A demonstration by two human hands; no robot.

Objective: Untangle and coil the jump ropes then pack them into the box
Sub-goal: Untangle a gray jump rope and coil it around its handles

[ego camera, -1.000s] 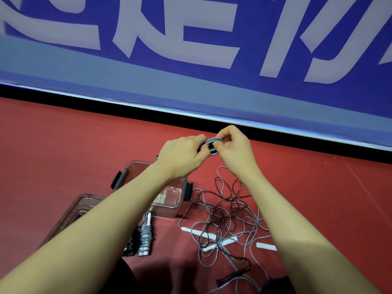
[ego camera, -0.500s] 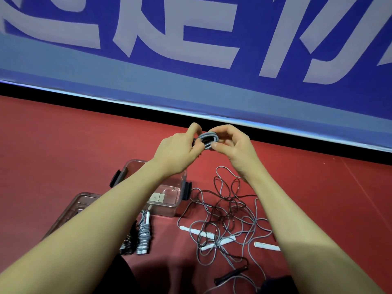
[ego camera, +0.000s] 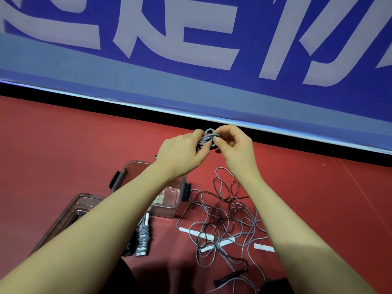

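Observation:
Raised above the red floor, my left hand [ego camera: 182, 152] and my right hand [ego camera: 234, 146] both pinch a small bundle of grey jump rope [ego camera: 209, 136] wound into tight loops between my fingertips. Under my left forearm stands the clear plastic box [ego camera: 169, 205] with dark side latches, mostly hidden by the arm. A tangle of grey and dark ropes [ego camera: 224, 217] with white handles lies on the floor to the right of the box. A coiled grey rope [ego camera: 143, 238] lies in front of the box beside a dark coiled one.
The box's clear lid [ego camera: 70, 213] lies on the floor at the left, partly under my arm. A black handle [ego camera: 230, 277] lies near the bottom edge. A blue banner wall [ego camera: 191, 60] with white lettering rises behind a black strip at the floor's far edge.
Both hands rose slightly and the rope bundle between them turned. The loop that lay flat now shows as a tighter knot-like wrap with a small loop sticking up.

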